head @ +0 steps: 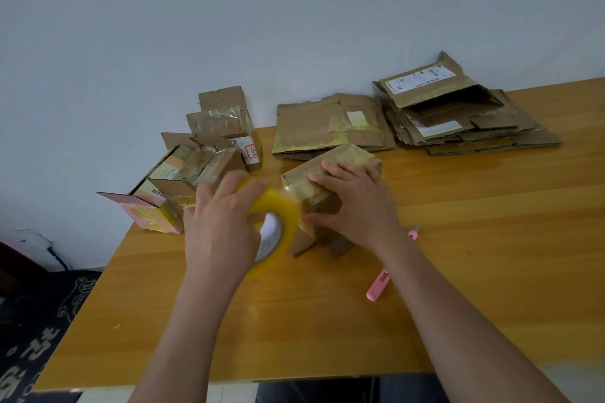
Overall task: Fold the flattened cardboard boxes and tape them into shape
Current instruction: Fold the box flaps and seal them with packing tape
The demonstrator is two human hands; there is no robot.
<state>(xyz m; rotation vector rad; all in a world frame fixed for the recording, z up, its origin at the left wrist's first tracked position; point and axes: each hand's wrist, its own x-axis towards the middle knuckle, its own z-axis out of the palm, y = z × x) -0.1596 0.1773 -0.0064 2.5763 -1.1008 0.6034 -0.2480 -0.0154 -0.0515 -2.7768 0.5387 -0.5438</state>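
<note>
Head view, single frame. A folded cardboard box (330, 173) stands near the middle of the tabletop (491, 239), tilted, one taped end facing up and toward the far edge.

Right hand (353, 203): fingers spread flat over the box's top face, thumb against the near side; it presses and steadies the box.

Left hand (219, 222): fingers curled round a roll of yellowish clear tape (275, 229), held just left of the box. The roll's upper edge meets the box's left corner, where a strip of tape lies across the flap. Fingertips are motion-blurred.

Far-left corner of the tabletop: a cluster of assembled boxes (203, 157), taped, some with flaps open; one pink-sided box (150, 213) sits at the left edge.

Along the far edge: one flattened box (324, 127) directly behind the box in hand; toward the far-right corner, a stack of flattened boxes (458, 114) with shipping labels.

A pink utility knife (378, 286) lies on the tabletop partly under the right forearm, its tip showing on the far side of the wrist.
</note>
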